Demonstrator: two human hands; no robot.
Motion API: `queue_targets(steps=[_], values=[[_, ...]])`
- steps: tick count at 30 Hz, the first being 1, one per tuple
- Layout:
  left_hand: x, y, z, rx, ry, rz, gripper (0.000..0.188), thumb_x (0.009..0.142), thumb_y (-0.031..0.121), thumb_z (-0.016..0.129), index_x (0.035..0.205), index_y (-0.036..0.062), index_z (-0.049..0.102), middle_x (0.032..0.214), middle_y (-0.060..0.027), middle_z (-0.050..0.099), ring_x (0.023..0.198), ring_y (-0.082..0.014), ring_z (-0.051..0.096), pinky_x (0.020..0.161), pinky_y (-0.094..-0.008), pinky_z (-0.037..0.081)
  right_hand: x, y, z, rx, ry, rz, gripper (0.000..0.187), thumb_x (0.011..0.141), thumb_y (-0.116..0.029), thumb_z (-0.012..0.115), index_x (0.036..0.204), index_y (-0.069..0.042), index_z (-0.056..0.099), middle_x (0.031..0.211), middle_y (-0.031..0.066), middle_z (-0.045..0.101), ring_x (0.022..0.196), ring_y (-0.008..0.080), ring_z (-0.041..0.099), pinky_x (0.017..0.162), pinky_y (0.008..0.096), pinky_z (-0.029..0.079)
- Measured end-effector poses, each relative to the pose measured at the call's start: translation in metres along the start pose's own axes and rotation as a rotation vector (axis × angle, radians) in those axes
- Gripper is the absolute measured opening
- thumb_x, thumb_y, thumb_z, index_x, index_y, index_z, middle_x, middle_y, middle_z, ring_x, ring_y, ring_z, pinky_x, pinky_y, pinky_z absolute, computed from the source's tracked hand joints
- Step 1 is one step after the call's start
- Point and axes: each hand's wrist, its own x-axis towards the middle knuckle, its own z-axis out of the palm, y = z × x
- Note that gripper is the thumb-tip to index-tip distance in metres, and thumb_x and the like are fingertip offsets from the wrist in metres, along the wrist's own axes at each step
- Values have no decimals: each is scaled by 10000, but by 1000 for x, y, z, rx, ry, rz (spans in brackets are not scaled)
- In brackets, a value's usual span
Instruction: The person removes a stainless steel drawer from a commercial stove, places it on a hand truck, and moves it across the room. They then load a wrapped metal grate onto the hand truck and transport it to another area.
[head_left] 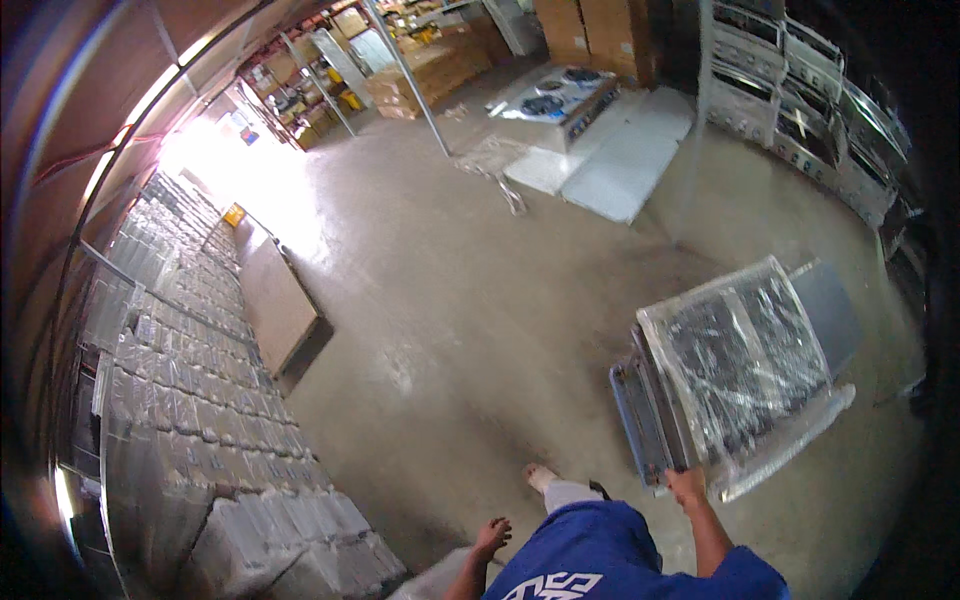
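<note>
My right hand (686, 485) is closed on the near end of the blue tubular handle (632, 425) of a flat hand cart. On the cart rests a dark panel wrapped in clear plastic (740, 350), with light edges and a pale strip across its middle. More wrapped flat pieces show beneath it. A grey flat surface (830, 310) sticks out at its far side. My left hand (492, 537) hangs free beside my body, its fingers loosely bent and apart, with nothing in them.
Plastic-wrapped stacks (200, 420) line the left side, with a flat brown platform (278, 300) beside them. Ahead, a stove-like unit (555, 110) stands near grey sheets (630, 160) on the floor. Wrapped ovens (800, 110) are stacked at right, and cardboard boxes (590, 35) stand behind.
</note>
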Motion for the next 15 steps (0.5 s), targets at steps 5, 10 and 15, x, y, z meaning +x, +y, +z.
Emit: queue_targets(steps=[5,10,15], values=[[32,102,-111,139,127,255,506,933,399,606,1301,55,556,1066,-93,680,907,-184,648,738,-315,505,-8,-25,66,-124,47,250,255,775,-269,741,721,-27,676,573,72,582,445,190,534,396,360,375],[0,263,-275,-51,178,567,413,977,313,553,1293,47,557,1093,-81,677,918,-199,636,827,-333,495,-16,-86,166,-50,172,160,342,781,-304,708,650,-6,602,567,98,578,389,224,507,362,394,365],[-85,436,-476,50,561,1162,401,1004,350,522,1298,84,580,1354,-99,541,1287,-198,468,1089,-353,344,41,-91,249,-6,27,362,503,771,-287,719,1074,51,501,580,139,600,353,257,499,327,450,374]])
